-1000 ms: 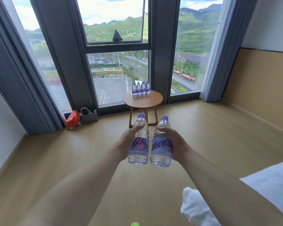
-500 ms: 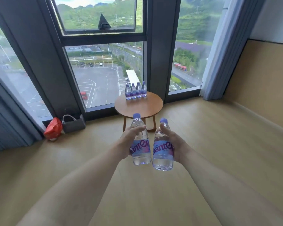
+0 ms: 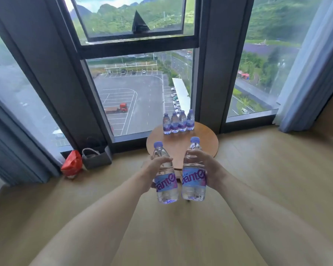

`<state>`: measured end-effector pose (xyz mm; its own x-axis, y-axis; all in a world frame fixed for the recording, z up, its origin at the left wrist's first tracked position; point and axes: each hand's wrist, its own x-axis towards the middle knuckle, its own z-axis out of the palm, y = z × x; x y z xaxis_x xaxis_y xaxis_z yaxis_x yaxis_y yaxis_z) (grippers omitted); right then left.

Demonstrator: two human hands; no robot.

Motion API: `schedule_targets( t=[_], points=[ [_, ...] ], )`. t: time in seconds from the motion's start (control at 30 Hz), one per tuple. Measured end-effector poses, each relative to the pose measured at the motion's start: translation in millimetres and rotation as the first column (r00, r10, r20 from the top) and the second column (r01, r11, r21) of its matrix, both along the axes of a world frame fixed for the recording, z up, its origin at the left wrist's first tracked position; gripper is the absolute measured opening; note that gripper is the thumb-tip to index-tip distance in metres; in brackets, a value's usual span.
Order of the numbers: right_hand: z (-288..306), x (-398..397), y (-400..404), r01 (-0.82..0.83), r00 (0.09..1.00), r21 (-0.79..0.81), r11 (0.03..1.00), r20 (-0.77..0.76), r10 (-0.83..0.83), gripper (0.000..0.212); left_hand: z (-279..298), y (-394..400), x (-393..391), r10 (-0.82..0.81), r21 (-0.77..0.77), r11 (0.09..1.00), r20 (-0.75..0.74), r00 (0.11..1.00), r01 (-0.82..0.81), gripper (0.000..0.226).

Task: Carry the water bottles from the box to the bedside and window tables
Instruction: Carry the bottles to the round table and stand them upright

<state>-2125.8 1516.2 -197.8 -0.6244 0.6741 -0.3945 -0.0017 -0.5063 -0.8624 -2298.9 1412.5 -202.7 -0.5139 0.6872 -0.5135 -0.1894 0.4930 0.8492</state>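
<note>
Two clear plastic water bottles with purple caps and purple-pink labels are carried upright, side by side, in front of the body. The left bottle (image 3: 165, 175) is gripped by the left hand (image 3: 155, 172), fingers wrapped round the shoulder just above the label. The right bottle (image 3: 194, 172) is gripped the same way by the right hand (image 3: 207, 167). The two bottles are nearly touching at the label.

Ahead, by the tall dark-framed window (image 3: 136, 48), stands the small round wooden side table (image 3: 200, 143). A row of four matching water bottles (image 3: 178, 122) is already stood along its far edge, close together. The near half of the tabletop is bare. No box is in view.

Step judged in hand: delivery of this pair to the window table.

Notes for doing it well:
- Bottles should be kept vertical and lowered base-first onto the bare wood nearer than the row.
- A gap should be left from the four standing bottles; a knock could topple the line.
- Setting down away from the rim is advised, since the top is small.
- Each grip should be released only once the base sits flat.

On the floor at the left, a red bag (image 3: 72, 163) and a grey felt basket (image 3: 96, 158) lie well clear of the path.
</note>
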Motion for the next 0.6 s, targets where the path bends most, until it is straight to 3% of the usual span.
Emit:
schedule_targets(
  t=[0.13, 0.23, 0.33, 0.43, 0.6],
  points=[
    [-6, -44, 62, -0.064, 0.997, 0.020, 0.998, 0.040, 0.063, 0.050, -4, 56, -37, 0.047, 0.002, 0.999, 0.039, 0.998, -0.047, 0.048],
    [-19, -81, 103, -0.073, 0.995, 0.027, 0.997, 0.075, 0.070, 0.045, -15, 101, -70, 0.067, -0.007, 0.998, 0.084, 0.994, -0.066, 0.052],
    [-40, -119, 146, 0.012, 0.994, 0.083, 0.997, 0.105, -0.020, 0.040, -31, 152, -110, 0.057, -0.036, 0.998, 0.119, 0.991, -0.054, 0.046],
    [-61, -158, 193, 0.101, 0.981, 0.138, 0.985, 0.148, -0.122, 0.051, -49, 207, -154, 0.046, -0.019, 0.999, 0.142, 0.989, -0.044, 0.032],
    [-85, -214, 267, 0.115, 0.944, 0.227, 0.967, 0.278, -0.178, 0.058, -68, 289, -222, -0.058, -0.049, 0.997, 0.073, 0.996, 0.061, 0.038]
  ],
)
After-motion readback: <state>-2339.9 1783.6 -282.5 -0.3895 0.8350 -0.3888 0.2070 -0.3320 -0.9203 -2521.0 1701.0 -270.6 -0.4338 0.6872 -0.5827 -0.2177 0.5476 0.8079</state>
